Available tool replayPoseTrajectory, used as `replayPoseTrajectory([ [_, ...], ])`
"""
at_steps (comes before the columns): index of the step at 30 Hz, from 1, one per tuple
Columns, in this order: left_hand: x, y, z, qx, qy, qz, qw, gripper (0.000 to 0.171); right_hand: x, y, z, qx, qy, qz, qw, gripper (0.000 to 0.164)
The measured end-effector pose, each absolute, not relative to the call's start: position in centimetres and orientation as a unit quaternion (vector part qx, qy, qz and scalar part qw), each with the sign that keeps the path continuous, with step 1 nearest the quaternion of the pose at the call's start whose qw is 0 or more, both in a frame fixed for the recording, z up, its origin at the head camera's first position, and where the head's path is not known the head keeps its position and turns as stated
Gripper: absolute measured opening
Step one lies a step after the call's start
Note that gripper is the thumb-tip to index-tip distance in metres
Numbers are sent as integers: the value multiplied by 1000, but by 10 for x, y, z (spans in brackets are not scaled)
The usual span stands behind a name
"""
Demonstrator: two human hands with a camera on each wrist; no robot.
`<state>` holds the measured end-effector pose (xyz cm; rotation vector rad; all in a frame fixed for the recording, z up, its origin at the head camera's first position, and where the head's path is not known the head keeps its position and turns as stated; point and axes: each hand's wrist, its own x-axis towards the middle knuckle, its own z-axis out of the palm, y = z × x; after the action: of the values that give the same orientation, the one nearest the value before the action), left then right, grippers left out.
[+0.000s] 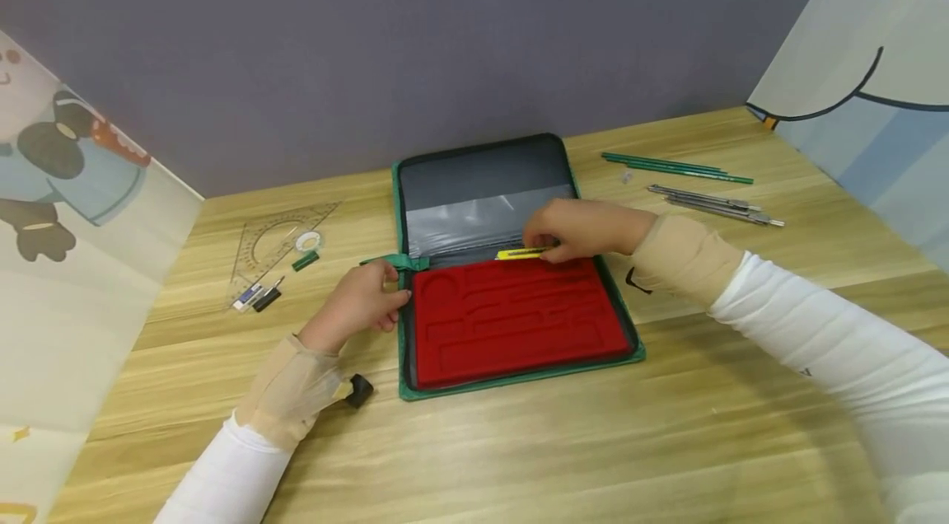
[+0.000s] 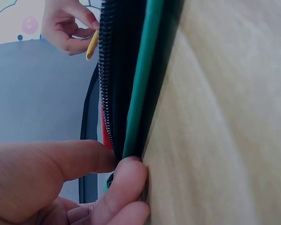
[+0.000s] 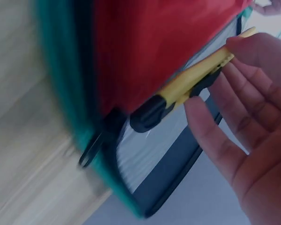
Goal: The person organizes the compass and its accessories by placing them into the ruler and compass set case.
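Note:
A green zip case [image 1: 522, 380] lies unfolded on the table, its lower half filled by a red moulded tray [image 1: 519, 318] with shaped recesses. My right hand [image 1: 586, 229] pinches a yellow utility knife [image 1: 519, 254] above the fold, at the tray's far edge. The right wrist view shows the knife's black end [image 3: 149, 114] and slider between thumb and fingers. On the case's left side, my left hand [image 1: 363, 297] pinches the zipped rim [image 2: 139, 93] between thumb and finger; its other fingers curl beneath.
Left on the table are a clear set square [image 1: 255, 248], a white tape roll [image 1: 307, 241], a green piece [image 1: 306, 260], an eraser [image 1: 248, 297] and a black piece [image 1: 267, 299]. Green pencils [image 1: 675, 167] and metal compasses [image 1: 712, 204] lie right. A grey wall [image 1: 445, 38] stands behind.

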<state>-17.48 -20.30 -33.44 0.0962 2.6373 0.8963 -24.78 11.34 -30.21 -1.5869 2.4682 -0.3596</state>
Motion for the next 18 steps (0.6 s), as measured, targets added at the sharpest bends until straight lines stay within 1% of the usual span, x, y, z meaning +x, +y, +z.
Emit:
replayPoseTrajectory([
  [8,-174,-202,-334,32,931,317,177,41,-240,90,-307,-552,820,-115,100,7],
  [18,-173,-201,-332,36,934,311,173,40,-239,82,-309,-545,824,-106,111,8],
])
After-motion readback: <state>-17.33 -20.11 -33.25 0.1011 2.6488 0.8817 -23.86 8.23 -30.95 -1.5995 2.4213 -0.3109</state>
